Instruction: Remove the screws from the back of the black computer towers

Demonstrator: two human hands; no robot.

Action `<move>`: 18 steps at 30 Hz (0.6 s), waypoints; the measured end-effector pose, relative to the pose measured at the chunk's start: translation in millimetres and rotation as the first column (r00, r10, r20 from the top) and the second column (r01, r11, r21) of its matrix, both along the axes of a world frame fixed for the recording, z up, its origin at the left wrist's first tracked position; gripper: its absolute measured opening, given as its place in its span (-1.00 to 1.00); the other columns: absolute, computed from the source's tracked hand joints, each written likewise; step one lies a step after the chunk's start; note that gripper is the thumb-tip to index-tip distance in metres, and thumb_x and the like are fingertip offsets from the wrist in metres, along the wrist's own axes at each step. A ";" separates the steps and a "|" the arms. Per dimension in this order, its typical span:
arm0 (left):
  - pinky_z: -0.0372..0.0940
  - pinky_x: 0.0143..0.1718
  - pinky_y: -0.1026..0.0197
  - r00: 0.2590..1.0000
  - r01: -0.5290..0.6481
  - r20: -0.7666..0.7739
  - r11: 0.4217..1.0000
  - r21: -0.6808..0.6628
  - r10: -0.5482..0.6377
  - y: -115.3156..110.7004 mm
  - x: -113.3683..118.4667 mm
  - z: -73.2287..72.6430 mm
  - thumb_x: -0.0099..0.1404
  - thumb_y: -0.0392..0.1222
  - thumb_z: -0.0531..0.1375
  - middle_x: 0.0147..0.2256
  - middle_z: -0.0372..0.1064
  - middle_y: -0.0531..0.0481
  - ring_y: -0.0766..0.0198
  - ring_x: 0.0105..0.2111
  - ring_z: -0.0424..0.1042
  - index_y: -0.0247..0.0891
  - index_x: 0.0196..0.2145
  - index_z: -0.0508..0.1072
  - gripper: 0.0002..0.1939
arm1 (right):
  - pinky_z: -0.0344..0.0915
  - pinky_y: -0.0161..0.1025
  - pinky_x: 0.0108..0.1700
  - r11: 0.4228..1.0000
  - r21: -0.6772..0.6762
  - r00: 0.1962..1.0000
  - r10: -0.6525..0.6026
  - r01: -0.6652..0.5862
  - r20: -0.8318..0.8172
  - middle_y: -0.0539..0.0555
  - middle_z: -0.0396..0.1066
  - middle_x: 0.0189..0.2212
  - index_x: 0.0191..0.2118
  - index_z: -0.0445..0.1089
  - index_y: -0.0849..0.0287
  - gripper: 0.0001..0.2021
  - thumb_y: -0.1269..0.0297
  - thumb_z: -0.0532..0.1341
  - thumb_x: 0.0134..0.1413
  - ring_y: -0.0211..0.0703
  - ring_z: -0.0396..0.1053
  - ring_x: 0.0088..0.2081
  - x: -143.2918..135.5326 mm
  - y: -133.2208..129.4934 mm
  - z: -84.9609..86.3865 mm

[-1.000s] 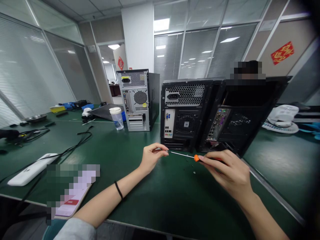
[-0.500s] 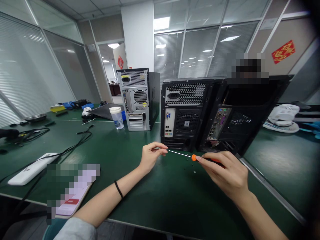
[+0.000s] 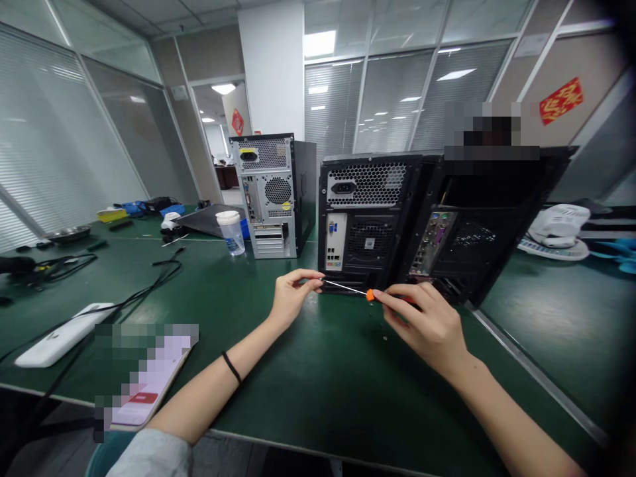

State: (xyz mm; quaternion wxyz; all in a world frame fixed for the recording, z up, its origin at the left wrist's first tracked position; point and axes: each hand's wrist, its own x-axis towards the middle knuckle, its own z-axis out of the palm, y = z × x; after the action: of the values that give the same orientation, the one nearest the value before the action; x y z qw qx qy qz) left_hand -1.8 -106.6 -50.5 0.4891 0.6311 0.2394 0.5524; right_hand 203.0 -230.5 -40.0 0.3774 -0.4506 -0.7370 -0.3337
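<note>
My right hand (image 3: 424,324) is wrapped round the handle of a screwdriver (image 3: 345,287) with an orange collar and a thin bright shaft. The shaft points left, to the pinched fingertips of my left hand (image 3: 294,297). Something tiny and dark sits between those fingertips at the screwdriver's tip; it is too small to name. Just behind both hands stands a black computer case (image 3: 368,225), its rear panel with ports and vents facing me. A few small loose bits (image 3: 385,338) lie on the green table beneath my right hand.
Another black case (image 3: 462,245) leans at the right, with a partly hidden person behind it. Farther back stand a silver-backed computer case (image 3: 273,199) and a plastic cup (image 3: 231,233). A phone (image 3: 154,381), a white power strip (image 3: 64,334) and black cables (image 3: 144,291) lie at the left.
Both hands have moved a little up and to the left, closer to the middle case, with the screwdriver still between them.
</note>
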 end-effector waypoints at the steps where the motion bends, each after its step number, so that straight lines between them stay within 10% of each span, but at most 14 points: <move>1: 0.40 -0.44 0.30 1.000 0.005 0.006 1.000 -0.001 -0.005 1.7 -0.7 0.6 -0.01 -0.20 0.33 -0.47 0.50 0.03 0.40 -0.57 0.42 -0.30 -0.45 0.56 -0.87 | 0.31 -0.23 -0.30 1.000 -0.023 1.000 0.006 -0.006 -0.001 0.09 0.42 -0.30 -0.03 0.40 0.01 -0.63 0.53 0.16 0.06 -0.20 0.32 -0.35 0.0 0.3 -0.4; 10: 0.41 -0.42 0.29 0.996 0.062 -0.065 0.995 0.072 -0.057 16.6 -10.2 4.4 0.02 -0.21 0.31 -0.46 0.48 0.05 0.40 -0.54 0.42 -0.30 -0.45 0.54 -0.89 | 0.38 -0.27 -0.23 0.977 -0.131 0.982 0.152 -0.166 -0.108 0.11 0.38 -0.29 -0.02 0.32 0.14 -0.73 0.45 0.13 0.15 -0.19 0.41 -0.29 -10.6 -1.8 -0.1; 18: 0.39 -0.42 0.30 0.989 0.065 -0.140 0.994 0.084 -0.053 18.3 -9.8 1.4 0.04 -0.21 0.30 -0.44 0.50 0.02 0.38 -0.54 0.43 -0.30 -0.43 0.54 -0.88 | 0.35 -0.26 -0.29 0.987 -0.155 0.996 -0.023 0.035 0.081 0.16 0.47 -0.32 -0.09 0.34 0.27 -0.80 0.39 0.10 0.19 -0.15 0.44 -0.33 -12.3 2.6 -10.8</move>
State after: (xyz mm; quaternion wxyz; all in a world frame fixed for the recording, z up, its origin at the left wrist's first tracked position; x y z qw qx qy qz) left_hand -11.6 -88.3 -49.1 0.4590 0.6955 0.2293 0.5029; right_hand 190.7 -227.9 -50.9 0.3066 -0.4761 -0.7685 -0.2977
